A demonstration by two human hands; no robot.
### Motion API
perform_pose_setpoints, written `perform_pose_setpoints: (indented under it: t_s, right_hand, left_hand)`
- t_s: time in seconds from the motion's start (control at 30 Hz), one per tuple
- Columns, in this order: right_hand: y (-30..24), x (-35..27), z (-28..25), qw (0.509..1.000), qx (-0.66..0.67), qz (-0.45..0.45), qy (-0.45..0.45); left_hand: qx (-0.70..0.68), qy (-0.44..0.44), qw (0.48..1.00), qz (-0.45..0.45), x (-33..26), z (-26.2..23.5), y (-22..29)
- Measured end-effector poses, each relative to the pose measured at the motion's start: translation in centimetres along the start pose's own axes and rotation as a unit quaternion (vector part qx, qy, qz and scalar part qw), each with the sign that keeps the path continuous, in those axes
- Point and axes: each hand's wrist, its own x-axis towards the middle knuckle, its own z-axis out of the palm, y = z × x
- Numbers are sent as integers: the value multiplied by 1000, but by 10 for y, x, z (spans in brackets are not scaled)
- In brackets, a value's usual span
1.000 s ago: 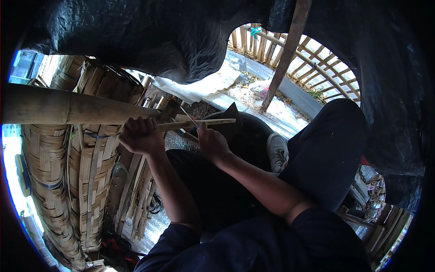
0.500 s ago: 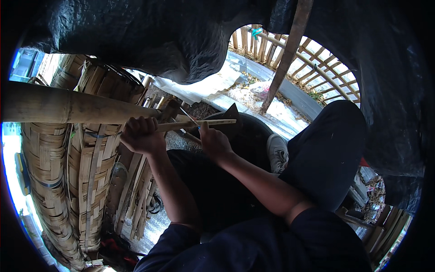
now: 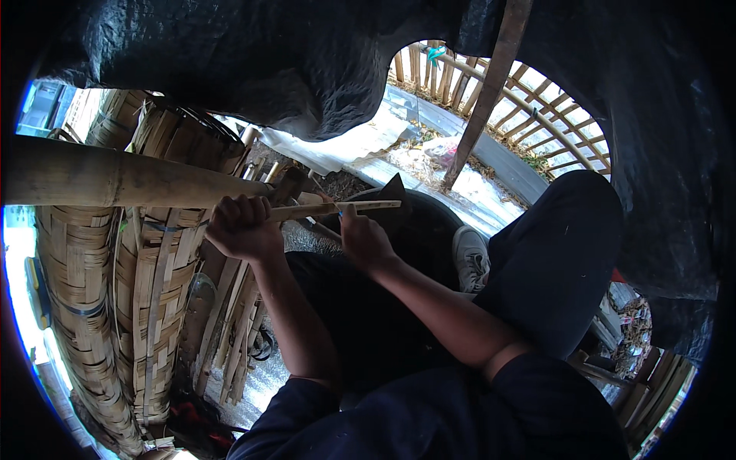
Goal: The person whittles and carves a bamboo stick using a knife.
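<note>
My left hand (image 3: 244,228) is closed around one end of a pale bamboo strip (image 3: 307,211), which stretches to the right over my lap. Close to its other end is my right hand (image 3: 365,239), closed on a thin-bladed knife (image 3: 338,208). The blade meets the strip just in front of my right thumb. Most of the knife's handle is hidden inside my fist, though a bit of blue shows there.
A thick bamboo pole (image 3: 130,180) runs in from the left, ending near my left hand. Below it stand woven bamboo rolls (image 3: 80,284) and loose slats (image 3: 238,345). Dark sheeting (image 3: 230,61) hangs ahead, beside a slanting wooden post (image 3: 487,96). A bamboo lattice fence (image 3: 529,107) stands beyond.
The knife blade has turned and shows less brightly against the strip. Both hands have stayed almost in place, with the strip held at nearly the same angle.
</note>
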Motion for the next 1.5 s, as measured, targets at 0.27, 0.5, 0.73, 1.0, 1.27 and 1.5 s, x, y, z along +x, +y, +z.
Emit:
perform_pose_setpoints:
  t_s: [0.27, 0.5, 0.73, 1.0, 1.27, 1.5]
  right_hand:
    - [9, 0, 16, 999, -31, 22, 39]
    - [-28, -4, 9, 999, 3, 19, -40]
    - [19, 14, 13, 998, 16, -27, 57]
    - [-55, -8, -14, 997, -49, -63, 11]
    - [91, 8, 2, 982, -101, 155, -32]
    - [-49, -8, -11, 999, 39, -25, 8]
  left_hand:
    - [-10, -5, 1000, -18, 2, -5, -1]
    - [-4, 21, 1000, -13, 0, -12, 2]
    - [-23, 33, 999, -16, 5, -12, -4]
    - [-95, -25, 995, -7, -11, 7, -3]
    - [-71, -138, 988, -11, -5, -1, -3]
    - [-66, -101, 993, -8, -11, 4, -3]
